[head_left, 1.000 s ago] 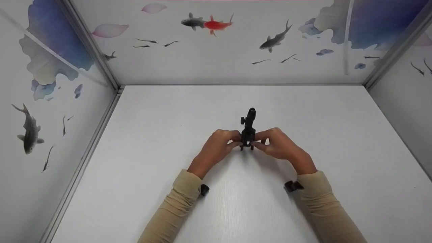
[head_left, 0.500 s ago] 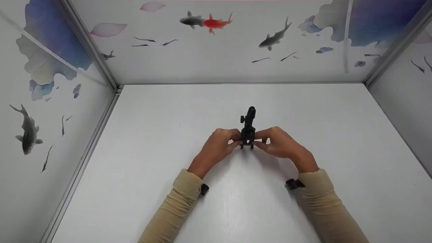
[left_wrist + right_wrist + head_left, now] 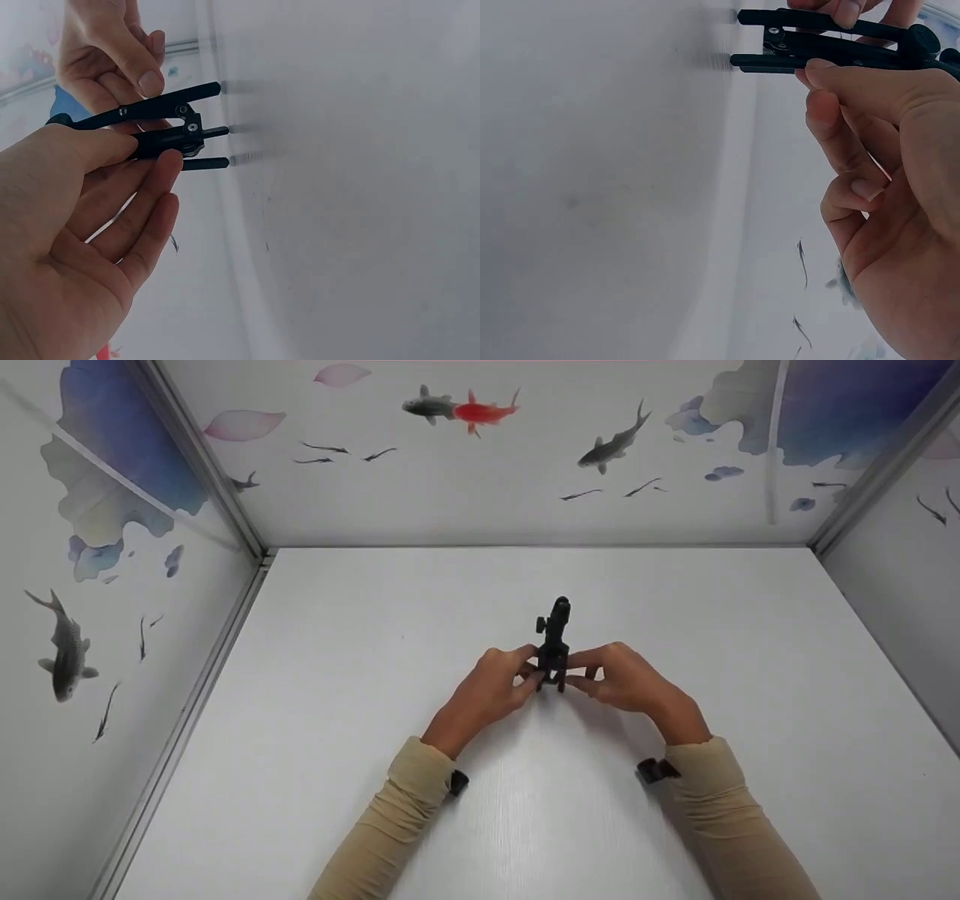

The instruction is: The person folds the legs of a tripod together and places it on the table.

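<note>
A small black tripod [image 3: 556,631] stands upright between both hands, a knob [image 3: 540,624] sticking out on its left side. Its short legs spread downward; in the left wrist view one leg [image 3: 204,91] angles away from the others, tips right at the tabletop. My left hand [image 3: 487,684] pinches the tripod's left side between thumb and fingers, one fingertip [image 3: 171,163] lying by the lower leg. From the other side my right hand [image 3: 634,682] pinches a leg [image 3: 780,63] with thumb and index finger, its other fingers curled beneath. Part of the tripod's body is hidden by the hands.
The white table [image 3: 360,607] is enclosed by white panels [image 3: 480,502] printed with fish and lotus patterns. Metal frame strips [image 3: 217,637] run along its edges. A black wrist camera [image 3: 657,770] sits at each beige cuff [image 3: 705,761].
My left hand's index finger has straightened and its thumb has shifted inward along the tripod's left side. My right hand and the tripod stay nearly in place.
</note>
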Demonstrator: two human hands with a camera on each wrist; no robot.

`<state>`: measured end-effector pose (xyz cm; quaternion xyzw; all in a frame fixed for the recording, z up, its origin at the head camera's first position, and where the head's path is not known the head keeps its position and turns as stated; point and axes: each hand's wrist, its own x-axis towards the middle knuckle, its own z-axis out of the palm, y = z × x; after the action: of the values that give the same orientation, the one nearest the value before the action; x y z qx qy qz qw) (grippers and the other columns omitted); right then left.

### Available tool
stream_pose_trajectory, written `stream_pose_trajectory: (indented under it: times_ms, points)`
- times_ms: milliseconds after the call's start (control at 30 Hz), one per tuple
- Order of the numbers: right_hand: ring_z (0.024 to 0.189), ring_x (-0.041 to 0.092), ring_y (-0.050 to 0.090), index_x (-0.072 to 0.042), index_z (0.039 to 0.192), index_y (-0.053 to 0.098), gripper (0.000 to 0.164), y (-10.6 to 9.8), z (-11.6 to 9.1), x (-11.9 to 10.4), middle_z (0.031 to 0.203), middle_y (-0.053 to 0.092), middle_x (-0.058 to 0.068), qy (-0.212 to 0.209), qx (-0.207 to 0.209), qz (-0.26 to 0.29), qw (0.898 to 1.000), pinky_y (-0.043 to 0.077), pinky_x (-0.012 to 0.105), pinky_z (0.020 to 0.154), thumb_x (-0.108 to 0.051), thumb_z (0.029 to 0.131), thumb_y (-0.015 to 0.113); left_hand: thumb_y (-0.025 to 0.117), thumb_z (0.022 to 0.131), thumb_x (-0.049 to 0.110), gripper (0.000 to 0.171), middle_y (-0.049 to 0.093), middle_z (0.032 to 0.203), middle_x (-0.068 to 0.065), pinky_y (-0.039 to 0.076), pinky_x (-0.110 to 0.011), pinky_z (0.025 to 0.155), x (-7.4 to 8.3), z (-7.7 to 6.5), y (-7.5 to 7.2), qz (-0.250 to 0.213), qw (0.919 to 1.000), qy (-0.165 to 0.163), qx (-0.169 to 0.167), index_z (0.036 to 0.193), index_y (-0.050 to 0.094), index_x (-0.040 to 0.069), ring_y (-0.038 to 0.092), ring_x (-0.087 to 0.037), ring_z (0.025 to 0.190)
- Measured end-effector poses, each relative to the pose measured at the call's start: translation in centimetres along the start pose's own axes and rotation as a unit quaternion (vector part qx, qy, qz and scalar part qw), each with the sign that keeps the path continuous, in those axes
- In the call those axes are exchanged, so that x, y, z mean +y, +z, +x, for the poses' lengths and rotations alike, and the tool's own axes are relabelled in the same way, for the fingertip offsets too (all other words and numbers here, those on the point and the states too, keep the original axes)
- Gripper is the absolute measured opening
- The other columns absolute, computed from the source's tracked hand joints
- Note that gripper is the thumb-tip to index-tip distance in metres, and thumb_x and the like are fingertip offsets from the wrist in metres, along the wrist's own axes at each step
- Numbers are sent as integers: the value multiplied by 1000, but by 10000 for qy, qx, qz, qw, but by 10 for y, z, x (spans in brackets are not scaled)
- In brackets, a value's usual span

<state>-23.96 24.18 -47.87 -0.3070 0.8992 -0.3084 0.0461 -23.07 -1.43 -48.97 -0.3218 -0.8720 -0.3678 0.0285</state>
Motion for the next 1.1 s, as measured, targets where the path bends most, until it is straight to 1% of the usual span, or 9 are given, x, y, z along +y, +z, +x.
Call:
stream_pose_trajectory:
  times_ms: [167, 333, 467, 567, 667, 767, 833, 1000, 1100]
  points:
    - [81, 11, 72, -25, 125, 84, 34, 2, 0, -1, 118, 83, -9, -38, 162, -221, 9996, 58, 33, 72, -6, 96, 82, 69, 107, 14, 20, 84, 111, -6, 56, -28, 85, 1, -1, 0, 31, 10000, -77, -41, 125, 73, 9, 79, -16, 106]
    - [81, 13, 73, -24, 124, 84, 33, 4, -1, -2, 117, 84, -7, -131, 330, -392, 9986, 59, 37, 73, -6, 96, 82, 67, 108, 15, 21, 85, 110, -7, 51, -28, 81, 2, -1, 0, 97, 9997, -152, -139, 129, 71, 10, 76, -19, 101]
    - [79, 13, 73, -25, 125, 84, 33, 5, -2, -3, 115, 84, -7, -95, 455, -535, 9975, 55, 32, 71, -8, 97, 82, 65, 110, 18, 22, 84, 112, -8, 51, -34, 84, 3, -2, -2, 266, 9992, -213, -200, 130, 69, 12, 72, -28, 99]
    - [78, 13, 73, -25, 125, 84, 33, 6, -2, -4, 114, 84, -7, -49, 515, -631, 9967, 54, 31, 71, -9, 96, 82, 64, 110, 18, 23, 83, 116, -9, 53, -35, 87, 3, -2, -3, 259, 9991, -235, -234, 132, 68, 13, 72, -30, 103]
    - [79, 14, 74, -25, 125, 83, 33, 7, -2, -4, 113, 84, -6, -31, 526, -695, 9962, 54, 33, 72, -9, 96, 82, 64, 110, 17, 24, 81, 123, -9, 57, -34, 90, 3, -2, -3, 95, 9994, -226, -253, 134, 68, 12, 77, -26, 112]
    - [80, 16, 74, -24, 126, 83, 33, 8, -1, -5, 113, 85, -5, -18, 520, -750, 9958, 54, 35, 73, -8, 96, 82, 64, 110, 15, 27, 79, 130, -10, 59, -34, 95, 1, -2, -3, -55, 9993, -236, -275, 137, 67, 11, 77, -21, 119]
    - [81, 17, 74, -23, 126, 83, 33, 9, -1, -6, 113, 85, -4, -23, 520, -799, 9954, 54, 37, 74, -8, 96, 82, 64, 110, 15, 29, 78, 132, -11, 60, -37, 98, 1, -2, -3, -108, 9991, -265, -300, 138, 66, 10, 76, -21, 121]
    - [81, 17, 74, -24, 126, 83, 32, 9, 0, -6, 110, 85, -4, -39, 543, -922, 9943, 55, 38, 74, -10, 96, 83, 64, 111, 17, 30, 78, 131, -10, 60, -41, 100, 1, -3, -4, -71, 9987, -372, -331, 140, 66, 11, 75, -26, 123]
    - [78, 16, 73, -24, 125, 83, 32, 9, -1, -6, 109, 85, -4, -76, 589, -944, 9938, 54, 37, 72, -10, 96, 83, 64, 111, 20, 29, 80, 128, -9, 58, -42, 96, 2, -3, -3, 78, 9985, -441, -330, 139, 67, 14, 73, -31, 116]
